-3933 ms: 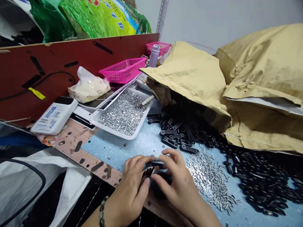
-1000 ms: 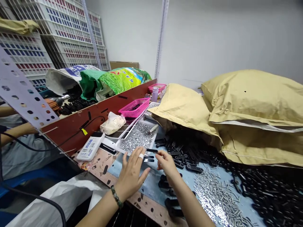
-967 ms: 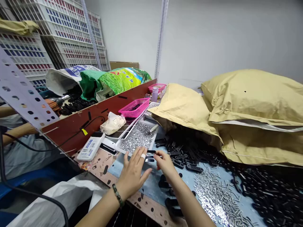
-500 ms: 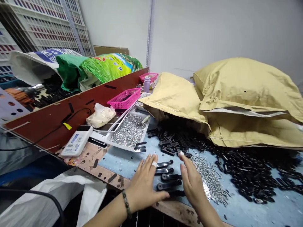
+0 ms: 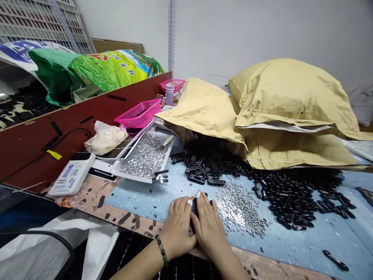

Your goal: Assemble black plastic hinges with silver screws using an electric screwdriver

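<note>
My left hand (image 5: pixel 177 227) and my right hand (image 5: pixel 209 229) press together at the front of the blue speckled mat (image 5: pixel 140 202). Between them is a stack of black plastic links (image 5: pixel 193 214), mostly hidden by my fingers. A white band circles one left finger, and a beaded bracelet sits on that wrist. Just right of my right hand lies a spread of silver screws and washers (image 5: pixel 239 208). Two small black links (image 5: pixel 162 176) rest by the corner of a white tray of silver nuts (image 5: pixel 142 156).
A large heap of black links (image 5: pixel 291 196) spills from tan sacks (image 5: pixel 291 112) at the back. Behind the tray stand a pink basket (image 5: pixel 139 114) and a white device (image 5: pixel 72 173). A red board (image 5: pixel 72 140) edges the far left side, and a white bag (image 5: pixel 87 249) lies below the mat's edge.
My hands have closed in from either side. The row of black links spread on the mat is now gathered between them. The view has shifted, so everything appears further left.
</note>
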{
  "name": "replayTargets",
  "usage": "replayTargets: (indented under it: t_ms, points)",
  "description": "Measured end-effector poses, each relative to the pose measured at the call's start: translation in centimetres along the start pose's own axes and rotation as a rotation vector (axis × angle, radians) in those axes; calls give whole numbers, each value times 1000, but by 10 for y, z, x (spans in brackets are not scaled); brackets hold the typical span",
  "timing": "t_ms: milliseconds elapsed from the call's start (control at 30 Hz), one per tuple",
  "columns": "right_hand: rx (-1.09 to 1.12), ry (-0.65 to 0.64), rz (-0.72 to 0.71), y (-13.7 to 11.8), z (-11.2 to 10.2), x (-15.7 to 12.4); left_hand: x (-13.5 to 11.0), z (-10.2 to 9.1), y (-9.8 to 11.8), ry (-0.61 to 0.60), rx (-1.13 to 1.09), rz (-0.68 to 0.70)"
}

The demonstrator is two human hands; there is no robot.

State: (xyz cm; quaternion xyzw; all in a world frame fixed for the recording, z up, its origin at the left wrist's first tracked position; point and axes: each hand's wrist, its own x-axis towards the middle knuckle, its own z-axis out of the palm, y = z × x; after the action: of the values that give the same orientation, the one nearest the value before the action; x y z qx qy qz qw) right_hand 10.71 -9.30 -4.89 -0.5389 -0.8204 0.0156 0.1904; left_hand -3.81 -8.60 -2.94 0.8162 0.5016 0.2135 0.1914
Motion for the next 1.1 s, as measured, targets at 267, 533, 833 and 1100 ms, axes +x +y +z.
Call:
replayTargets:
  t_ms: [267, 533, 833, 1100]
  points:
    - [124, -85, -66, -14, -7, -36, 1, -5, 3, -41, 56, -5]
    - [477, -107, 232, 2, -15, -37, 2, -18, 15, -102, 71, -73]
    - [338, 140, 235, 43, -13, -21, 14, -2, 13, 1, 33, 4]
    - [23, 217, -101, 33, -1, -26, 29, 7, 14, 48, 56, 44]
